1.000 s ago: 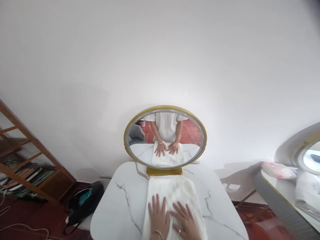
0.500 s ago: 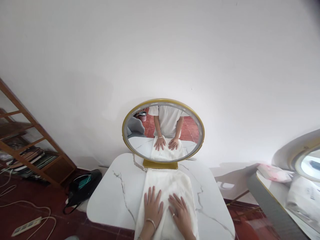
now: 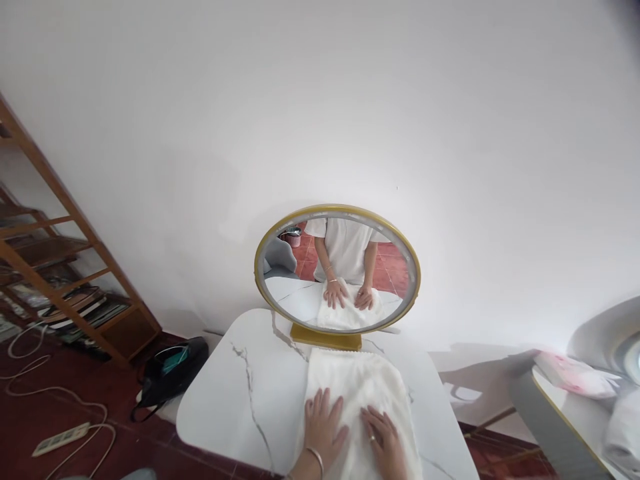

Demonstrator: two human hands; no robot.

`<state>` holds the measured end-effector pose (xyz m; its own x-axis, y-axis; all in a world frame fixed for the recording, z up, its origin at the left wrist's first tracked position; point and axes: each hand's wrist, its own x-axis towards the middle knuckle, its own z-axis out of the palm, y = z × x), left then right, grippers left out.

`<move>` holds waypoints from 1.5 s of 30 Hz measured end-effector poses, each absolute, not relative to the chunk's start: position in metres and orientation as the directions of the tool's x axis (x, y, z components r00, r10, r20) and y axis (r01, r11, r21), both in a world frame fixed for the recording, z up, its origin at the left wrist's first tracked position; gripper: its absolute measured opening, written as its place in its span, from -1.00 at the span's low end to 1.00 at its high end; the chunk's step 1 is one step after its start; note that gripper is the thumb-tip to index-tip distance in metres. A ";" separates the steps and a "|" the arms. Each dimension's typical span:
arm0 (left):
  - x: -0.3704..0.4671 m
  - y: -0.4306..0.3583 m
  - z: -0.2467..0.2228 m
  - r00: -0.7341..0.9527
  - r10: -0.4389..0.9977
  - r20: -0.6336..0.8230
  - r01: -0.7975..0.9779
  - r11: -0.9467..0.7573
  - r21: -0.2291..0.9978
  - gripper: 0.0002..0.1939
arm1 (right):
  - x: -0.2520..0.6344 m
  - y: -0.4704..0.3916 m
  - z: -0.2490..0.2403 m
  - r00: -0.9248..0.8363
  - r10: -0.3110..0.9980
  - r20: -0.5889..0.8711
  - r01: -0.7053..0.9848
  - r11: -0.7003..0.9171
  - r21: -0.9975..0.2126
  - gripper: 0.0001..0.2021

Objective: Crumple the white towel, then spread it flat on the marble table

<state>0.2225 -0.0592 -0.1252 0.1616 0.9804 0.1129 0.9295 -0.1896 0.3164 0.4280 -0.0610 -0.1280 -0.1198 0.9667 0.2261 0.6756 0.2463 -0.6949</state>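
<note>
A white towel (image 3: 350,373) lies spread on the marble-patterned white table (image 3: 220,400), in front of a round gold-rimmed mirror (image 3: 337,208). My left hand (image 3: 323,427), with a bracelet at the wrist, rests flat on the towel's left part, fingers extended. On the right part lies my right hand (image 3: 386,443), a ring on one finger; its fingers are slightly bent and closer together, pressing on the cloth. Both hands and the towel also show in the mirror's reflection. The towel's near end runs out of view.
A second table (image 3: 560,407) on the right carries a pink-and-white packet (image 3: 575,373), white cloth (image 3: 623,433) and another mirror (image 3: 625,340). Left on the red floor are a black bag (image 3: 175,373), a power strip (image 3: 61,439) with cables and a wooden shelf (image 3: 95,260).
The towel has shifted a little right relative to the mirror base, both hands going with it. My right hand's fingers have drawn closer together. The view has moved slightly.
</note>
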 end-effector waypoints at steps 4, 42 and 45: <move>0.228 -0.028 -0.097 0.109 0.994 -0.019 0.918 -0.094 0.386 -0.56 | 0.446 -0.048 -0.128 0.069 0.995 0.071 0.631 0.012 -0.776 -0.46; 0.226 0.101 -0.007 -0.126 0.674 0.728 0.807 -0.357 0.470 -0.76 | 0.401 0.097 -0.001 0.760 0.609 0.227 0.230 0.074 -0.970 -0.67; 0.226 0.102 -0.018 -0.037 0.694 0.719 0.811 -0.400 0.428 -0.75 | 0.395 0.107 0.002 0.776 0.575 0.261 0.244 0.107 -0.964 -0.66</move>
